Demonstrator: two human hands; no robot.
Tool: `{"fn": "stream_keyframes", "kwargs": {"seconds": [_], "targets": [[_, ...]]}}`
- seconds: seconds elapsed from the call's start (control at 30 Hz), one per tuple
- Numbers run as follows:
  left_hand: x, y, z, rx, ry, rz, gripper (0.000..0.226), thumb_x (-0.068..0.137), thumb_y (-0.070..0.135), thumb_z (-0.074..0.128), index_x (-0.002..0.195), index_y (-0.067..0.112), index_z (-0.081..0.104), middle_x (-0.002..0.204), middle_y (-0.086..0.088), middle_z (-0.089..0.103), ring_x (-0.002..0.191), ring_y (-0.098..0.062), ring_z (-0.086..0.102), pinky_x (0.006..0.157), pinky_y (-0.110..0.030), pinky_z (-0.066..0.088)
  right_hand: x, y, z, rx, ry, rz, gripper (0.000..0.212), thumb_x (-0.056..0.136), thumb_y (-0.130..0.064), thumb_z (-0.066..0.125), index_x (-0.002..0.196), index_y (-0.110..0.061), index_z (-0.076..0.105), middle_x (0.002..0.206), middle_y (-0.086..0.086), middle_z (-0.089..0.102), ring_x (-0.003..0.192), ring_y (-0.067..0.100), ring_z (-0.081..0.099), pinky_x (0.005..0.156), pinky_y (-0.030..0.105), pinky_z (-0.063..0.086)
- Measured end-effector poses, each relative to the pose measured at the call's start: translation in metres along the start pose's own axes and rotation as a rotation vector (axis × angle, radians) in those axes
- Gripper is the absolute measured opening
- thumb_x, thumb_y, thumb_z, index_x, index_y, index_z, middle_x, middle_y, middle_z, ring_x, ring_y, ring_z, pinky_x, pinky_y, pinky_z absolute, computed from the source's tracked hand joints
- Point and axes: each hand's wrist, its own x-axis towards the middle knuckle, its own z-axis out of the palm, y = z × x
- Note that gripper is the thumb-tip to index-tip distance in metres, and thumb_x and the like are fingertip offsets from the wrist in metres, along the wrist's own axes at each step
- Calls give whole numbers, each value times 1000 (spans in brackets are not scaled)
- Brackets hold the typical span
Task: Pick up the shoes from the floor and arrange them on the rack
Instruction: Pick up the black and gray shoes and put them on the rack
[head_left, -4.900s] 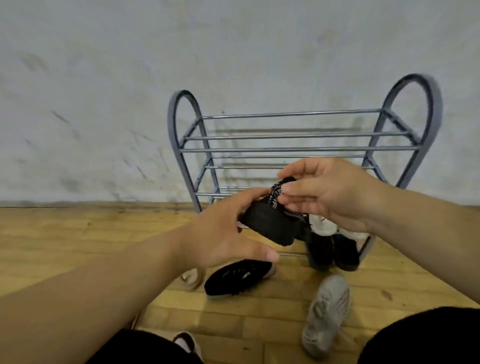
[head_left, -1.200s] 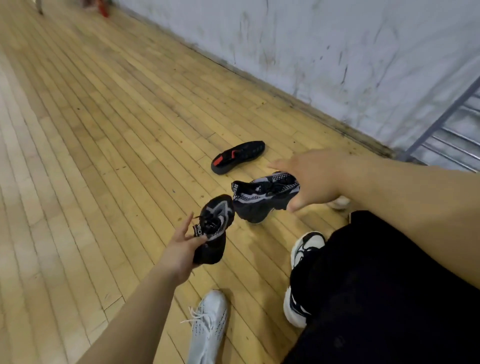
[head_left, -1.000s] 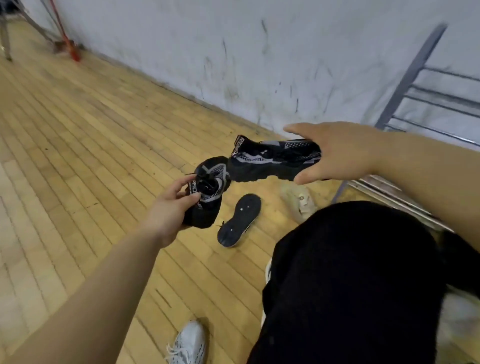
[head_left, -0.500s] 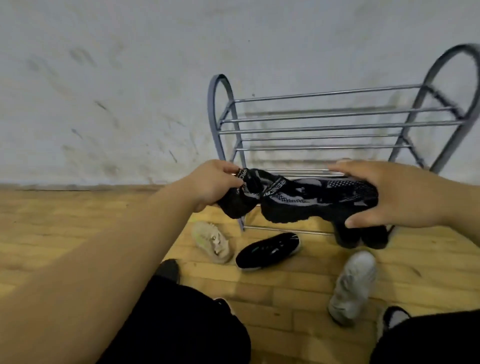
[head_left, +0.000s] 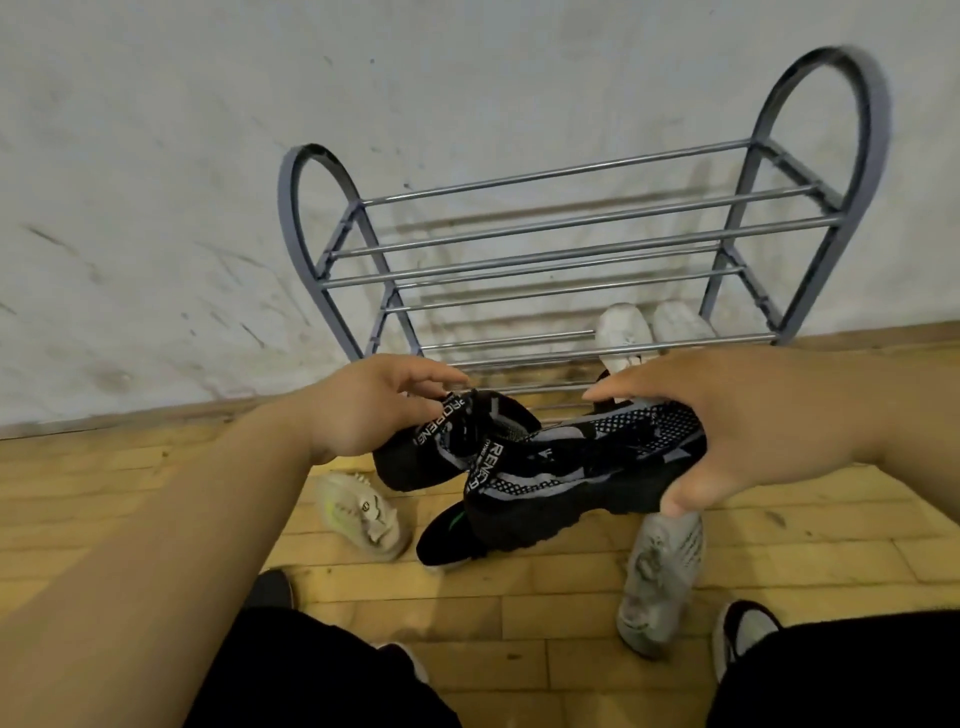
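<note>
Black knit shoes (head_left: 561, 467) held in front of rack (head_left: 571, 249): left hand (head_left: 374, 415) clamped on one heel collar, right hand (head_left: 737, 431) wrapped over other. Likely light, soft-topped; better gripped by firm sole.

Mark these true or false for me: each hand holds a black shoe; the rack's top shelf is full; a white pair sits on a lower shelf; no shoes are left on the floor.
1. Each hand holds a black shoe. True: the left hand grips one black shoe, the right hand the other black shoe.
2. The rack's top shelf is full. False: its bars are bare.
3. A white pair sits on a lower shelf. True.
4. No shoes remain on the floor. False: a beige shoe, a black sneaker and a white shoe lie there.
</note>
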Motion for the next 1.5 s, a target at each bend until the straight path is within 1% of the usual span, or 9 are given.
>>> {"fn": "stream_keyframes", "kwargs": {"seconds": [0.13, 0.27, 0.43, 0.6, 0.8, 0.97, 1.2, 1.33, 1.5], "targets": [[4, 0, 0, -38, 141, 73, 32, 103, 16, 62, 121, 40, 72, 120, 15, 72, 105, -4, 71, 84, -20, 55, 0, -1, -6, -46, 42, 15, 85, 58, -77, 75, 135, -54, 50, 125, -21, 64, 108, 9, 63, 92, 30, 53], [8, 4, 9, -190, 233, 116, 32, 105, 13, 58, 122, 36, 73, 117, 16, 75, 100, 3, 72, 76, -9, 55, 2, 11, -17, 79, -83, 145, 97, 66, -70, 81, 148, -55, 32, 138, -23, 48, 116, 7, 52, 100, 30, 47], [32, 16, 52, -201, 404, 180, 35, 108, 13, 49, 126, 37, 68, 113, 28, 65, 96, 20, 61, 81, 0, 45, 7, 23, -21, 95, -100, 255, 95, 66, -68, 82, 148, -49, 37, 140, -15, 48, 114, 10, 50, 95, 28, 45], [85, 30, 85, -255, 467, 173, 36, 108, 12, 47, 138, 24, 64, 121, 16, 64, 109, 1, 61, 88, -3, 44, 19, 33, -23, 107, -112, 298, 97, 66, -67, 83, 149, -48, 37, 152, -9, 44, 128, 17, 50, 104, 34, 45], [145, 26, 104, -255, 413, 132, 36, 109, 20, 46, 141, 27, 60, 141, -2, 60, 129, -18, 58, 115, -40, 47, 36, 58, -10, 140, -113, 371, 98, 70, -65, 83, 153, -44, 35, 157, -6, 41, 128, 18, 49, 98, 32, 44], [152, 13, 98, -271, 366, 84, 41, 109, 32, 46, 147, 22, 56, 139, -1, 64, 128, -19, 60, 106, -31, 48, 39, 68, -3, 117, -140, 401, 99, 65, -69, 82, 150, -46, 38, 150, -8, 48, 116, 14, 50, 99, 33, 47], [154, 2, 99, -222, 194, 85, 98, 74, 30, 91, 156, 30, 39, 138, 6, 62, 123, -13, 62, 107, -34, 50, 46, 65, -3, 110, -160, 389, 97, 70, -67, 81, 152, -45, 35, 156, -7, 43, 134, 20, 48, 101, 33, 45], [168, 3, 101, -215, 286, 102, 89, 65, 55, 82, 145, 51, 44, 135, 6, 63, 122, -16, 63, 109, -44, 50, 46, 65, -3, 142, -159, 368, 97, 70, -64, 82, 153, -45, 35, 156, -6, 41, 134, 21, 47, 100, 32, 44], [180, 22, 107, -221, 400, 154, 88, 85, 42, 78, 160, 36, 32, 142, 6, 48, 126, -11, 51, 109, -29, 39, 45, 67, -2, 154, -146, 361, 97, 70, -64, 83, 152, -45, 36, 158, -6, 41, 136, 21, 46, 102, 33, 44]]}}
